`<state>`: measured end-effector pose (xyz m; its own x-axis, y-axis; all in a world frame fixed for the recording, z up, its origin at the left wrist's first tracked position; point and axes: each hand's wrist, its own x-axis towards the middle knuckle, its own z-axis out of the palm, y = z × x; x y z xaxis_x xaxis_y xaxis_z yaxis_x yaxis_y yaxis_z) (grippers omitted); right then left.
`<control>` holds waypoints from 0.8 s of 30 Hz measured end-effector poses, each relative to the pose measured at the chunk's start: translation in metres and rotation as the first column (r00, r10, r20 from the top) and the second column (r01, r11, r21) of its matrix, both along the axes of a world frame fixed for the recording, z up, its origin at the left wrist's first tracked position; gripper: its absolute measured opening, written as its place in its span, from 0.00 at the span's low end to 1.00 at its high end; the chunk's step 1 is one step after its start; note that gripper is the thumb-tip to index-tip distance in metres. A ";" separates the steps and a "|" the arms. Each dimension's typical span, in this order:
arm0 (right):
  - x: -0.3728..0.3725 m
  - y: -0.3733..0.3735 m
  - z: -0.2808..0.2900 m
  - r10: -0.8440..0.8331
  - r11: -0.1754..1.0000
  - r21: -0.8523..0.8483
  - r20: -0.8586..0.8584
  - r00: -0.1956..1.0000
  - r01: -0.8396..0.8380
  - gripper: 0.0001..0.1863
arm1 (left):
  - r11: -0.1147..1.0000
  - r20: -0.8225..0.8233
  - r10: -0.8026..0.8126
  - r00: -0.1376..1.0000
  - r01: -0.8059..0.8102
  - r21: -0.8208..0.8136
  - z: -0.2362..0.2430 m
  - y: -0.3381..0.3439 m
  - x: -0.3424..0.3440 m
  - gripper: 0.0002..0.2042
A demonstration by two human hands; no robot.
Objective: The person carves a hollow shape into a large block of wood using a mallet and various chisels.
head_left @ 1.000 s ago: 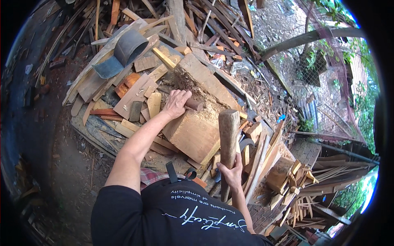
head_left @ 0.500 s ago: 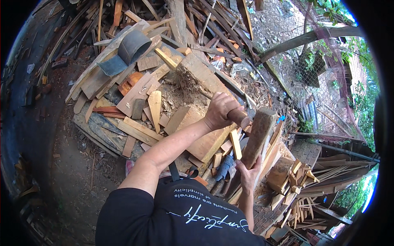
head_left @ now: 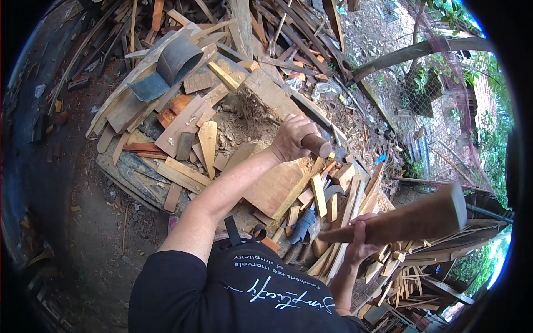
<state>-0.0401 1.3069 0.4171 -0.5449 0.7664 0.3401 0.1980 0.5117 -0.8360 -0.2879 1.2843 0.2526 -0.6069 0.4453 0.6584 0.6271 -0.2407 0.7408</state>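
My left hand [head_left: 293, 137] is closed around the chisel [head_left: 316, 145], its round wooden handle end sticking out past my fist. The chisel's thin metal shaft points away to the left, toward the rough, chipped face of a thick wooden block [head_left: 273, 95]; its cutting edge is hard to make out. Wood chips [head_left: 236, 133] lie beside that face. In my right hand [head_left: 361, 244], a heavy wooden mallet [head_left: 413, 219] is gripped by its narrow end. Its wide head is swung out to the right, apart from the chisel. Nearer me sits another pale block face [head_left: 272, 191].
Loose offcuts and a pale wedge [head_left: 208, 145] litter the work surface. A curved dark sheet [head_left: 179, 60] rests at the far left. A blue-wrapped tool [head_left: 304, 226] lies close to my body. Scrap wood is piled at the back, and a wire fence [head_left: 422, 83] stands at the right.
The mallet has swung away from the chisel handle, out to the right and nearer me, tipping from upright to nearly level. My left hand has barely shifted and still holds the chisel.
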 end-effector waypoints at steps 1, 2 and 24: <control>-0.001 0.001 -0.004 0.022 1.000 0.006 0.006 1.000 -0.022 0.17 | 1.000 0.001 0.010 1.000 -0.010 0.004 -0.001 -0.001 0.000 0.10; 0.001 0.003 -0.017 0.010 1.000 0.014 0.009 1.000 -0.010 0.17 | 1.000 0.003 0.008 1.000 -0.008 0.017 0.000 0.002 0.002 0.10; -0.025 -0.004 0.004 0.068 0.988 -0.142 -0.001 0.998 -0.067 0.24 | 0.992 -0.015 -0.012 1.000 0.013 0.125 -0.001 -0.002 -0.008 0.14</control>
<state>-0.0648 1.3029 0.4216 -0.5981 0.7682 0.2284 0.1698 0.4000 -0.9007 -0.2957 1.2821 0.2514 -0.5921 0.3664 0.7177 0.6335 -0.3389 0.6956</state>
